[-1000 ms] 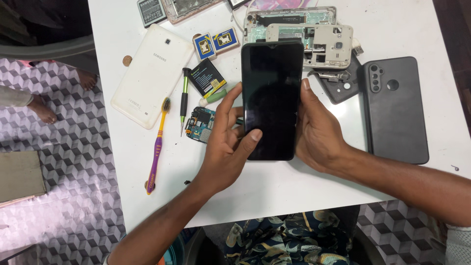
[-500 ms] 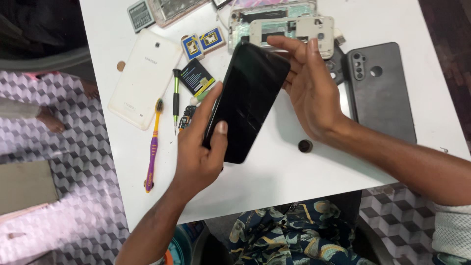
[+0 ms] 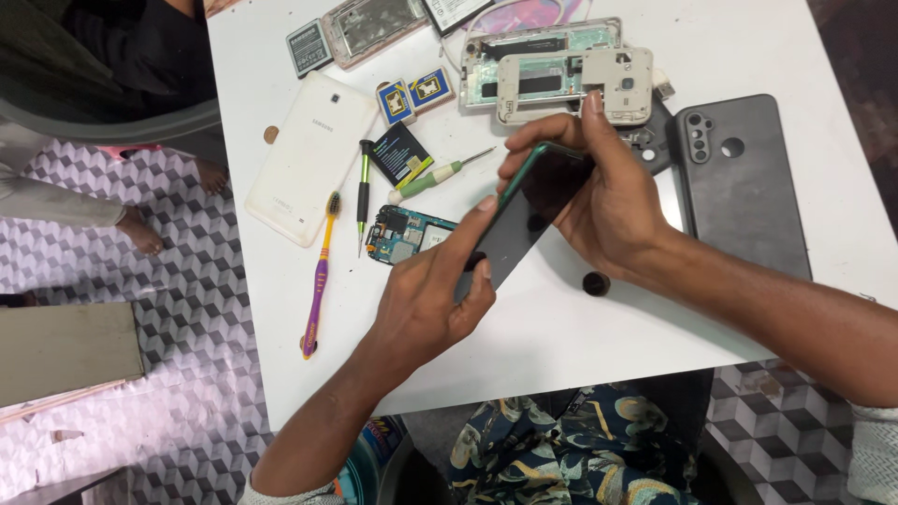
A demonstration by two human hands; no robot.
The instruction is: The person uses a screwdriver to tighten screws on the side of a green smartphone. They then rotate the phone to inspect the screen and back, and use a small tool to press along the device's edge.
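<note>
A black smartphone (image 3: 524,220) with a green edge is tilted on its side above the white table (image 3: 580,346). My left hand (image 3: 432,290) grips its lower end, with the index finger along the upper edge. My right hand (image 3: 599,201) holds its upper end from behind, fingers curled over the top edge. Just left of the phone on the table lie a small circuit board (image 3: 402,234) and a green-handled screwdriver (image 3: 435,175).
A dark phone back cover (image 3: 744,187) lies at the right, and opened phone frames (image 3: 571,75) at the back. A white tablet (image 3: 309,154), a purple toothbrush (image 3: 318,281), a second screwdriver (image 3: 363,192), batteries (image 3: 307,47) and a small black disc (image 3: 596,282) also lie about. Another person's bare feet (image 3: 140,229) rest on the patterned floor, left.
The phone has turned from lying flat, screen up, to standing nearly edge-on. Both hands shifted their grip around it. A small black disc now shows on the table below my right hand.
</note>
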